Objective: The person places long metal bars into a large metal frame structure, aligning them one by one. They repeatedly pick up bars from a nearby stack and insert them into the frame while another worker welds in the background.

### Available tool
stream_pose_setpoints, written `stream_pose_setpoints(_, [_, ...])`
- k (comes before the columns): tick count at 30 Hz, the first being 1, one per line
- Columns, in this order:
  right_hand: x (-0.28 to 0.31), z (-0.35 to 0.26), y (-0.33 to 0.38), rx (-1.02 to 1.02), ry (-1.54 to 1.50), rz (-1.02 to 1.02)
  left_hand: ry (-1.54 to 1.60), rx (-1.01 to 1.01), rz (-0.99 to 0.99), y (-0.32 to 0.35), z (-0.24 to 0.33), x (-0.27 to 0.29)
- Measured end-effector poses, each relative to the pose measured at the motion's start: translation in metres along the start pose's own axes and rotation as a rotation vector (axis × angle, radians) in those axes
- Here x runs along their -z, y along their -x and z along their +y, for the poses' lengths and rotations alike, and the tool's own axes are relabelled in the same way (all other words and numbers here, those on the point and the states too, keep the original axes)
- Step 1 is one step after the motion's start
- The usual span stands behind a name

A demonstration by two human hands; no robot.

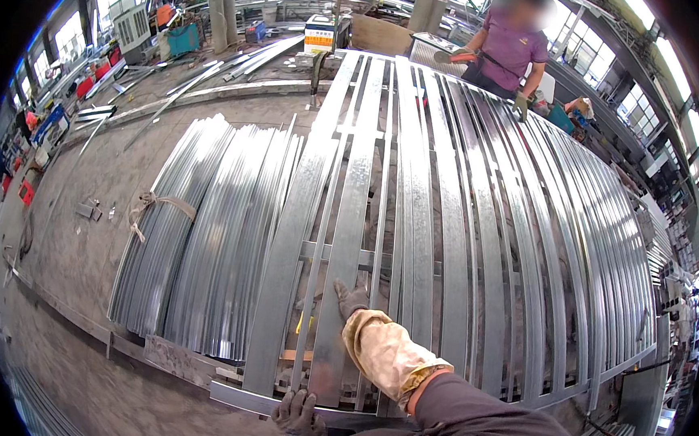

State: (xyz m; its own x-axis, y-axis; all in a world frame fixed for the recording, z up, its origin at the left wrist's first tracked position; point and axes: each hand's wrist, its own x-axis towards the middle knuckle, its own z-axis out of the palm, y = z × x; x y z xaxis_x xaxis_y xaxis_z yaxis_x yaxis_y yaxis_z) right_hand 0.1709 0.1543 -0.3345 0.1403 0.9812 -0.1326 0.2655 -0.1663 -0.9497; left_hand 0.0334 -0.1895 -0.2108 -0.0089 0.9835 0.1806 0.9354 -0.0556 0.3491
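Left hand (299, 422) fingers grip the frame edge (239, 398) (gloved); right hand (351, 299) rests flat on a steel strip (344, 242).

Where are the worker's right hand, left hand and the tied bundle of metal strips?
right hand (350, 297), head view, back of the dark glove.
left hand (299, 422), head view, gloved knuckles.
tied bundle of metal strips (202, 232), head view, middle of the stack.

Beside the frame, on the concrete floor (79, 256): a strapped bundle of galvanised strips (202, 232). At the far end, a co-worker in a purple shirt (511, 47). Behind, two grey gas cylinders (222, 15) and a teal machine (182, 40).
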Motion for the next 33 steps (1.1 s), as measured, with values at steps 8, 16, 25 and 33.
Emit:
stream_pose_setpoints(8, [0.019, -0.022, -0.006, -0.19, 0.154, -0.057, -0.032, -0.029, 0.058, -0.003, 0.003, -0.01])
stream_pose_setpoints(16, [0.018, -0.031, -0.001, -0.329, 0.29, -0.179, -0.051, 0.168, 0.209, 0.018, -0.025, -0.027])
stream_pose_setpoints(25, [0.025, -0.06, 0.009, 0.025, 0.22, 0.048, -0.135, 0.198, 0.203, -0.044, -0.093, 0.044])
stream_pose_setpoints(33, [0.02, -0.062, 0.01, 0.012, 0.176, 0.061, 0.397, 0.64, -0.301, -0.155, -0.15, -0.016])
